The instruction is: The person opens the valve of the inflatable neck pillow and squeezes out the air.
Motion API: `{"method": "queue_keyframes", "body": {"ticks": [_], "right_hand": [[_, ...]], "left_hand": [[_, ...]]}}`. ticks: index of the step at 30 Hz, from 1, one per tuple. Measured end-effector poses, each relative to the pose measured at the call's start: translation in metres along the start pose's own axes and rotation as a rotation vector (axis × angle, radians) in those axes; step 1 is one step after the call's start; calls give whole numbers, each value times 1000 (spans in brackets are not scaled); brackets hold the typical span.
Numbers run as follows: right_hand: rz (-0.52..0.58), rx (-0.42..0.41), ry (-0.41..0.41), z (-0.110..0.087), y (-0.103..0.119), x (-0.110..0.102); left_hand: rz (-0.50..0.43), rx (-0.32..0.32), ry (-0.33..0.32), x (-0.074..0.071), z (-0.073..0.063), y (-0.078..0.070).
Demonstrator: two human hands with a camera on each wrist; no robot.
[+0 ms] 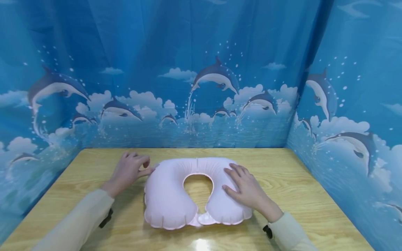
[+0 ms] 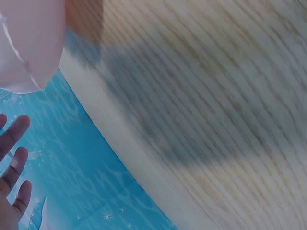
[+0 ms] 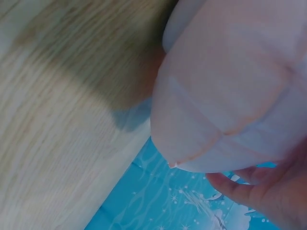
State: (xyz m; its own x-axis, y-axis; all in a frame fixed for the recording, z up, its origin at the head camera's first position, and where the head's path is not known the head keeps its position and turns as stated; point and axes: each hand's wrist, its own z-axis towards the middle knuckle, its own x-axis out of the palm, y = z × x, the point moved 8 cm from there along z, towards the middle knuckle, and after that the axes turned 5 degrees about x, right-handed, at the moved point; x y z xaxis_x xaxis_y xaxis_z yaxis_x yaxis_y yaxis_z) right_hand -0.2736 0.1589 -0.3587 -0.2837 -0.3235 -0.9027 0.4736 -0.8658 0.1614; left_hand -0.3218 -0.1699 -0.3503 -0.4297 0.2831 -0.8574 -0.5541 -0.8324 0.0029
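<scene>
Wood-grain table point(image 1: 289, 181) under pink pillow point(image 1: 169, 193); blue dolphin curtains point(image 1: 150, 45) behind.

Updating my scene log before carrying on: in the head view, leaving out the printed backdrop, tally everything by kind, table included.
Neck pillow: 1
Hands: 2, left hand and right hand
Sleeves: 2, left sleeve and right sleeve
Dark wrist pieces: 2, left piece and right piece
Table: 1
Total: 8
</scene>
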Motion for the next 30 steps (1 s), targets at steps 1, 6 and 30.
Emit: {"method": "queue_keyframes", "body": {"ticks": [1,6,30], "right_hand": [[-1,0,-1,0,0,1],[-3,4,1,-2,-1,4],[80,102,138,-10,-7,23]], "left_hand": [[-1,-9,6,0,0,0],[-44,-89,37,2,-1,0],[-421,-351,209,38,-18,-13]]}}
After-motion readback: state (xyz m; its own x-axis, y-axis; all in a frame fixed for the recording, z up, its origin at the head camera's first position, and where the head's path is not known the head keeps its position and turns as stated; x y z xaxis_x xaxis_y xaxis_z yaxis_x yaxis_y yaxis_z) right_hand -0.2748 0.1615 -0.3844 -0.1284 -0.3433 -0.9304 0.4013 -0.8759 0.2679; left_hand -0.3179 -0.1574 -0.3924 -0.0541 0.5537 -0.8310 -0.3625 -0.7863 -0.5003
